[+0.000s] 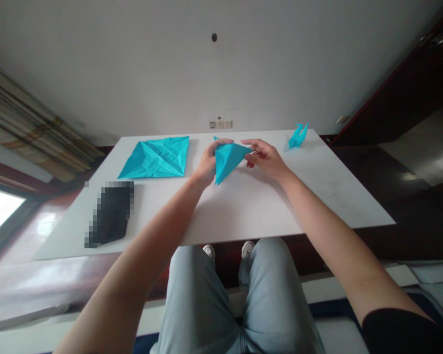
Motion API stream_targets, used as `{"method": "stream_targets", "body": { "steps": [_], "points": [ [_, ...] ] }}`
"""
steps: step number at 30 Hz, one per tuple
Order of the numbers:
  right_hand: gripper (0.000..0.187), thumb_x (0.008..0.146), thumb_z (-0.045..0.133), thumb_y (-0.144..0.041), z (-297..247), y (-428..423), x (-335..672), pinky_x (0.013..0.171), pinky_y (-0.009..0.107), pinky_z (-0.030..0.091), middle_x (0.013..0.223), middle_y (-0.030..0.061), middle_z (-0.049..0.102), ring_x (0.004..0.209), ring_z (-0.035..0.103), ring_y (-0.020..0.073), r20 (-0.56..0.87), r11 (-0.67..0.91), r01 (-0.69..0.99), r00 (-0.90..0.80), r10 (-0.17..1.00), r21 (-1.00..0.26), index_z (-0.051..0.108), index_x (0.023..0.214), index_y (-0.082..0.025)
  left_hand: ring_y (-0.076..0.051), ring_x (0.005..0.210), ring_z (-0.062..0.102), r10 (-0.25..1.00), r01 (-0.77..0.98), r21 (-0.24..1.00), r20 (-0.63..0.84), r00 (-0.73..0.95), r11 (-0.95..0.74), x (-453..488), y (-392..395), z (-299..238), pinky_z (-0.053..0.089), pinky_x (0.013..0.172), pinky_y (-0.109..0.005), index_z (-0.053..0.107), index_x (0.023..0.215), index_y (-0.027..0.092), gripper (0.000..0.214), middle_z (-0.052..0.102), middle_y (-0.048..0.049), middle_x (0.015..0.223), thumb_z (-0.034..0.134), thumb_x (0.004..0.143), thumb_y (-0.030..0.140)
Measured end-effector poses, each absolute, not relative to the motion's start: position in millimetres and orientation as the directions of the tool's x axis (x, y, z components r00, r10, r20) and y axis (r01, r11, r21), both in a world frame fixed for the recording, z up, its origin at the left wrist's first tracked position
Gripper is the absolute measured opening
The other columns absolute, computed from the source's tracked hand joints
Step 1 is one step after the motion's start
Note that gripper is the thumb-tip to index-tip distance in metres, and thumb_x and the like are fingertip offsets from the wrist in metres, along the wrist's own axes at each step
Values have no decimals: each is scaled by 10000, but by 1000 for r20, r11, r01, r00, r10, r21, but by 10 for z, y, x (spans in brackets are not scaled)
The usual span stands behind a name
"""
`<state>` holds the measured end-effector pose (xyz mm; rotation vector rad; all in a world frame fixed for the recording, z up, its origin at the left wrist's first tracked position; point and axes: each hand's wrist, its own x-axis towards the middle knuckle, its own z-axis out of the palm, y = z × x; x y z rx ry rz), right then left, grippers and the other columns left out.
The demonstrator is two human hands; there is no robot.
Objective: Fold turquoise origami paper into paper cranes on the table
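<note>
A folded piece of turquoise origami paper [228,158] is held up between my two hands over the white table. My left hand [207,162] grips its left side, with the fingers over the upper edge and partly hidden behind the paper. At the right, the thumb and fingers of my right hand [265,157] pinch the pointed corner. One narrow tip of the paper points down toward me and looks split in two.
A creased turquoise sheet [158,157] lies spread at the table's back left. A dark, pixelated flat object [112,214] is in front of it. A folded paper crane [298,136] stands at the back right of the white table [339,196]. Wall sockets [220,125] sit behind.
</note>
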<state>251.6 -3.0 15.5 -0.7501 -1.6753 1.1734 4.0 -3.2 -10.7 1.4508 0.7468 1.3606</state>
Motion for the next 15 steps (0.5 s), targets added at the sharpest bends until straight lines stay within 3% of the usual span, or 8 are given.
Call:
{"method": "stream_targets", "body": {
  "steps": [4,7,15],
  "points": [
    [736,839,1014,-722,176,-55,2525,700,300,643,925,-28,795,723,749,154,305,332,-17,-438,845,-943,775,1402,-312,-246,895,777,928,-122,939,339,155,-322,32,-66,-89,652,803,-379,737,1417,268,731,807,-53,1033,980,846,653],
    [754,824,1023,-723,170,-69,2520,715,323,666,954,-13,815,740,757,169,281,317,3,-456,845,-948,782,1400,-300,-297,978,788,939,-67,943,330,95,-325,26,-117,-77,663,916,-452,623,1609,266,903,796,-50,961,975,883,672],
    [758,791,1066,-657,171,-72,2515,706,308,678,1255,41,865,734,739,134,283,318,0,-460,842,-948,781,1396,-301,-383,1391,751,963,-67,961,270,-14,-270,109,-196,-6,574,1260,-580,234,1870,231,1212,830,-136,1224,890,972,714]
  ]
}}
